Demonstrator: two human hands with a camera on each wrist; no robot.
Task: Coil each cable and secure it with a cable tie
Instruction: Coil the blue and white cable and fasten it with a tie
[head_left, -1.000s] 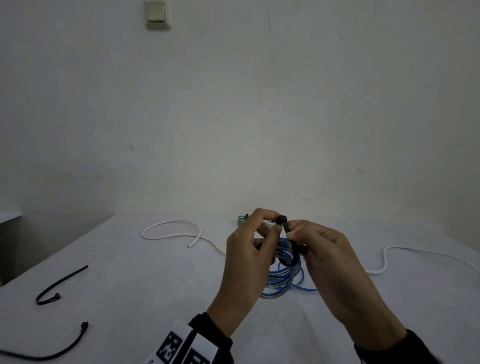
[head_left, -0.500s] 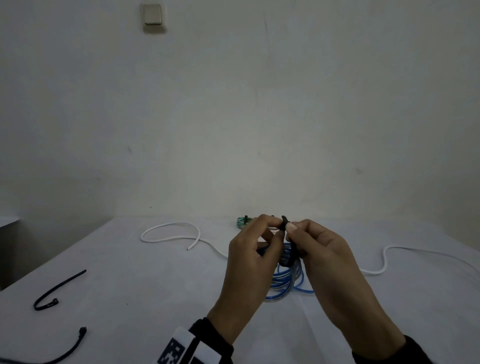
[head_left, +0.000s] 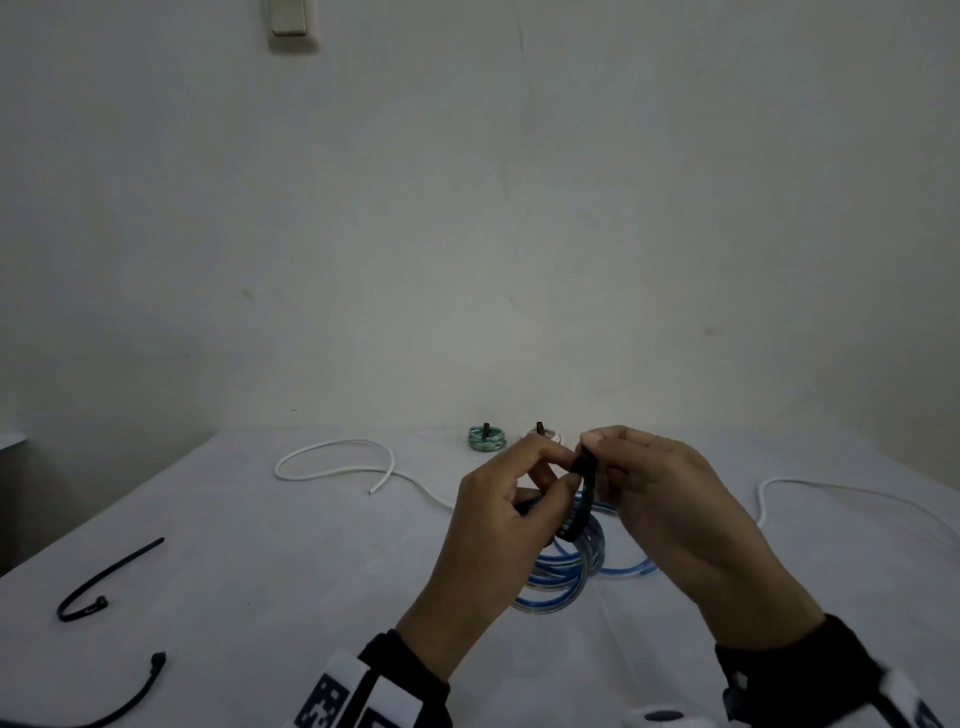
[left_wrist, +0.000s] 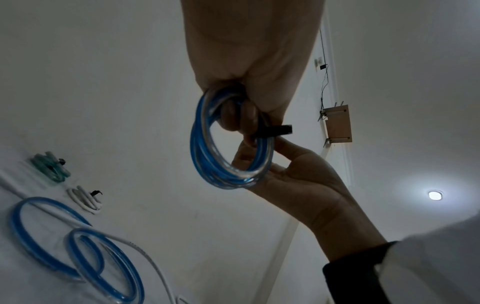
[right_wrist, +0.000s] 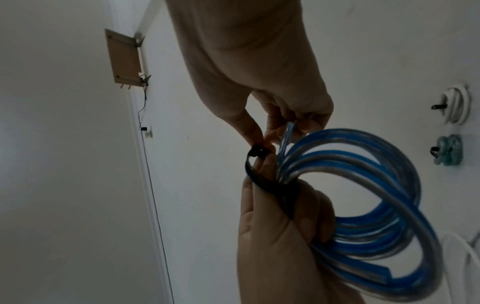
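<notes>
I hold a coil of blue and clear cable (left_wrist: 228, 144) above the table, with my left hand (head_left: 540, 467) gripping its bundled strands. A black cable tie (head_left: 579, 499) loops around the bundle (right_wrist: 363, 195). My right hand (head_left: 608, 457) pinches the tie's head (right_wrist: 259, 151) against my left fingertips. The strap (right_wrist: 259, 179) runs down over my left fingers. In the left wrist view the tie's end (left_wrist: 278, 130) sticks out sideways from the coil. More blue loops (head_left: 561, 582) lie on the table below my hands.
At the far edge of the white table (head_left: 260, 597) stand a tied green coil (head_left: 485, 439) and a tied white coil (head_left: 545, 434). A loose white cable (head_left: 332, 457) trails across the back. Two spare black ties (head_left: 98, 582) (head_left: 135, 696) lie at the left.
Both hands have stayed together at the tie. My right fingertips now cover the tie's head, which stood up between the hands a second ago. The strap's loop now shows below the fingers.
</notes>
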